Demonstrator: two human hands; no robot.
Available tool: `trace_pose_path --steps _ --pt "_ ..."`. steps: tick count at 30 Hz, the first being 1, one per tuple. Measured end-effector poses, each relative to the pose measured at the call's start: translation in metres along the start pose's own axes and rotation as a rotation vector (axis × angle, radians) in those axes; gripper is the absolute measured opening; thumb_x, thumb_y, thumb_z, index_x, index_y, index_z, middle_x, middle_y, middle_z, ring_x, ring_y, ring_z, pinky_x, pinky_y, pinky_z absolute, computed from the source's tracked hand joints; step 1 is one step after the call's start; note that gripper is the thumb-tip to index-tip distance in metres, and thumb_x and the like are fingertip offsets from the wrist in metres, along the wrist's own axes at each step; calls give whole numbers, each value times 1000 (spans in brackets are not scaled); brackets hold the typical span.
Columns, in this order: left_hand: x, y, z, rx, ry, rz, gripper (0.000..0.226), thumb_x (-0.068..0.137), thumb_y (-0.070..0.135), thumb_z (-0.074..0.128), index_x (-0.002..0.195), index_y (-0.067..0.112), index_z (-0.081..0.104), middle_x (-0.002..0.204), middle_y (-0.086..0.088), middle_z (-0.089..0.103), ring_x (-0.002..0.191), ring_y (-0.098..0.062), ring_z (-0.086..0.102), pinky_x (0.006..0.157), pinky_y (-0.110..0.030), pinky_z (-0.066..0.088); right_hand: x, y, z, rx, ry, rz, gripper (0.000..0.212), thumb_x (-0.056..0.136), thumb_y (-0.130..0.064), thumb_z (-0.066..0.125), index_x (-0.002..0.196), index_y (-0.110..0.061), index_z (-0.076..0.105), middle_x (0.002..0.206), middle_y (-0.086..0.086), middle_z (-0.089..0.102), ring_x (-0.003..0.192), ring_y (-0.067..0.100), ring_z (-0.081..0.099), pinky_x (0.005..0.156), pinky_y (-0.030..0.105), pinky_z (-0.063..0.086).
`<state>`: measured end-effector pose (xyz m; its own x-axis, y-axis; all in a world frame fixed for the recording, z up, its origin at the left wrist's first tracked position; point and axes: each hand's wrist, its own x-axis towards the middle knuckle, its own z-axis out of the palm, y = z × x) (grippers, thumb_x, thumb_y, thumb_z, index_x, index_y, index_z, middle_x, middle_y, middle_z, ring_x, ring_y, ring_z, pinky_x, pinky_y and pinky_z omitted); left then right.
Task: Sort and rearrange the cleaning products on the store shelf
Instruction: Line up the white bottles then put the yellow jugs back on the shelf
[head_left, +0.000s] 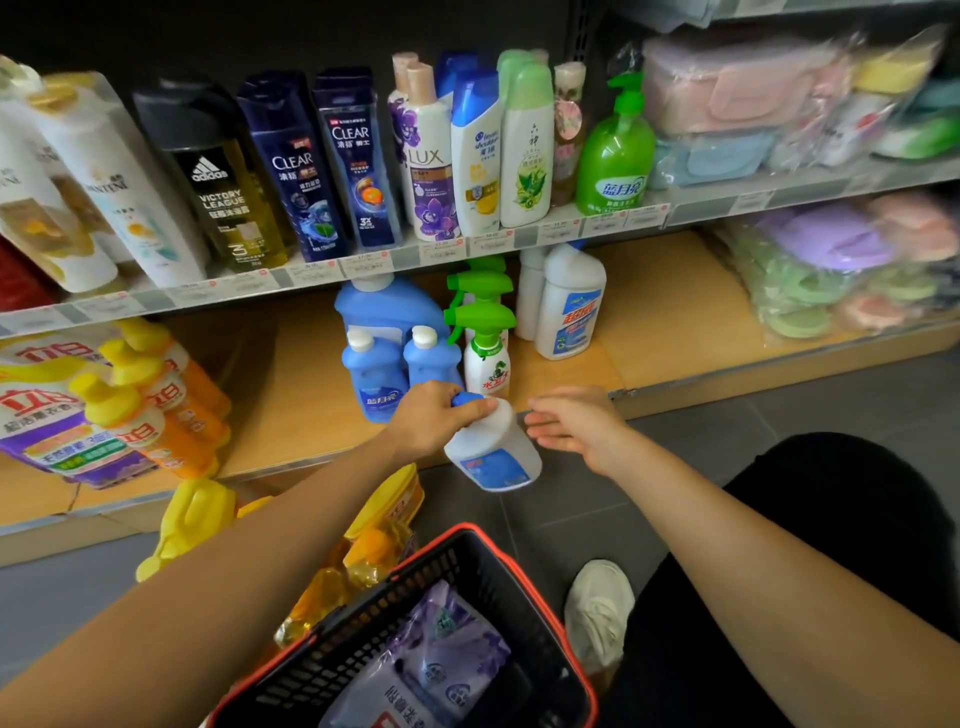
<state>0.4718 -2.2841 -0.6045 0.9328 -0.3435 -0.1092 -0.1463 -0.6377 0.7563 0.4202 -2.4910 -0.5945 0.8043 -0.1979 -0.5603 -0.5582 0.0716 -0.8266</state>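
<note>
— Where is the left hand (434, 415)?
— At the centre of the frame, with its bare arm reaching up from the lower left. The fingers curl over the top of a white plastic bottle with a blue cap (493, 452).
— And the right hand (574, 423)?
— Just right of centre, with its arm coming from the lower right. The fingers are straight and loose, point left and hold nothing, just beside the bottle.

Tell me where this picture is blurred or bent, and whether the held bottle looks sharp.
Head view: the wide lens bows the upper shelf rail; the bagged goods at right are blurred; the white bottle, gripped at its cap by the left hand, is slightly smeared; the CLEAR bottle labels read sharply.
</note>
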Motion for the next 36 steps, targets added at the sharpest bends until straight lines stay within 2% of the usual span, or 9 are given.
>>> trace_pose_path --steps 5,10,15,18,22,25,27,31,36 --pt "25 -20 29 88 -51 -64 54 86 60 69 60 14 57 60 -4 56 60 -16 50 57 -37 39 41 -40 -27 -355 78 -188 24 83 -19 79 105 -13 71 100 9 74 82 18 72 67 28 59" --pt "27 -42 53 93 -6 -117 50 86 59 70 60 19 54 60 -1 55 59 -14 49 53 -29 33 100 -82 -60 -582 238 -384 70 72 -15 88 135 -10 56 128 11 63 116 27 61 100 40 50" --pt "27 -56 75 37 100 -236 48 89 54 69 61 21 48 61 1 51 65 -22 49 60 -33 32 149 -96 -76 -567 295 -503 102 69 -13 90 154 -16 33 149 8 47 134 24 48 108 33 43" --pt "37 -52 81 11 82 -249 45 91 50 68 67 15 55 68 -3 56 69 -21 51 62 -32 33 171 -96 -82 -524 234 -493 113 68 -7 89 158 -17 22 153 3 44 136 18 46 96 22 40" --pt "42 -53 84 -52 29 -239 37 93 41 69 74 9 65 72 -4 61 71 -20 55 66 -32 39 190 -95 -86 -648 262 -497 113 65 -13 92 157 -18 25 153 7 39 136 20 43 104 26 39" --pt "35 -58 84 -46 -39 -240 32 96 37 65 84 8 71 83 -5 69 79 -19 62 71 -34 48 193 -90 -89 -783 353 -488 99 59 -25 95 144 -20 44 139 10 34 122 23 42 110 33 39" --pt "29 -59 81 -17 -57 -241 22 95 34 65 90 15 75 93 -3 73 87 -19 66 76 -35 52 188 -83 -89 -829 371 -494 79 57 -27 95 123 -17 53 125 6 38 113 25 47 99 37 47" --pt "11 -49 64 -73 -23 -150 10 92 22 70 85 17 75 89 0 74 85 -20 67 76 -36 55 170 -68 -85 -736 333 -599 67 59 -18 95 113 -12 56 112 1 60 98 16 56 63 21 44" --pt "-13 -21 20 -144 -66 53 4 90 10 74 93 10 77 86 2 74 82 -12 66 80 -33 53 133 -66 -80 -838 214 -702 62 62 -16 92 116 -10 62 114 9 65 99 22 60 75 29 44"
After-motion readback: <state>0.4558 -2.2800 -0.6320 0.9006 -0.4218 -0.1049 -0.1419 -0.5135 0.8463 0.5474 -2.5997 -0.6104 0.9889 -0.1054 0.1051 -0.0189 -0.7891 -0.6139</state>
